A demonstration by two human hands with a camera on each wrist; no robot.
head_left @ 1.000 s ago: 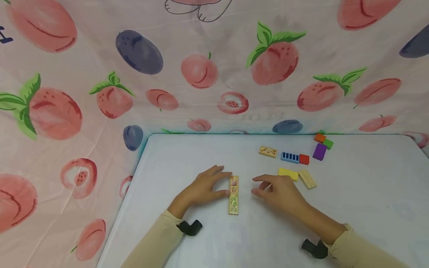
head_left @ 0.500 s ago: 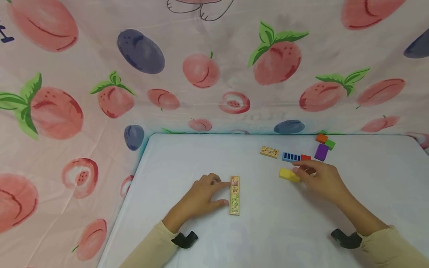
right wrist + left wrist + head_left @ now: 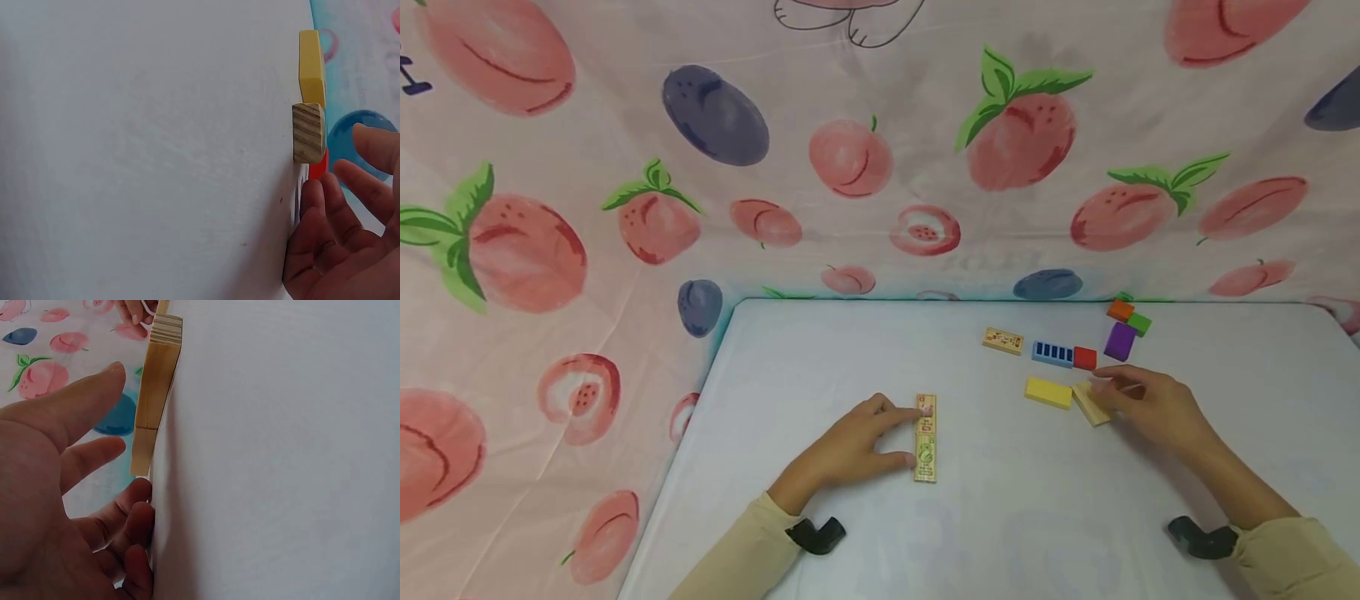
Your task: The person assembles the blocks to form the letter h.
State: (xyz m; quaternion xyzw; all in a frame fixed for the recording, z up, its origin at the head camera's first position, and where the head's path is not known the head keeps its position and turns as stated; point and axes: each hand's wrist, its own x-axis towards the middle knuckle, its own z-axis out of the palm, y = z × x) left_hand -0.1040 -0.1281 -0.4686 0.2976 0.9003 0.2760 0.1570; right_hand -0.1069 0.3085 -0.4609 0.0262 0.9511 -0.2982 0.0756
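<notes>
Item 1. Left hand [image 3: 853,446]: fingers extended and relaxed, index tip and thumb touching the left edge of two flat printed wooden tiles [image 3: 925,437], which lie end to end in a line on the white table [image 3: 820,358]. The tiles lie just right of the fingertips. The left-wrist view shows the fingers [image 3: 94,406] straight beside the tiles [image 3: 156,394], gripping nothing.

Item 2. Right hand [image 3: 1150,408]: fingertips against the plain pale wooden block [image 3: 1090,403], which lies flat at the hand's left. The right-wrist view shows the block's striped end grain [image 3: 309,132] ahead of loosely bent fingers [image 3: 350,187]; no grip closed round it, as far as can be told.

Item 3. Loose stock, not in the line: yellow rectangular block [image 3: 1048,392], just left of the pale block; beyond the right fingertips, a blue-striped block [image 3: 1051,352] touching a red cube [image 3: 1085,358], a printed wooden tile [image 3: 1002,340], a purple block [image 3: 1120,340], and orange [image 3: 1120,309] and green [image 3: 1138,322] cubes.

Status, as judged: two pieces laid in line; the pale block is touched but not lifted; seven other pieces lie apart from the line.
</notes>
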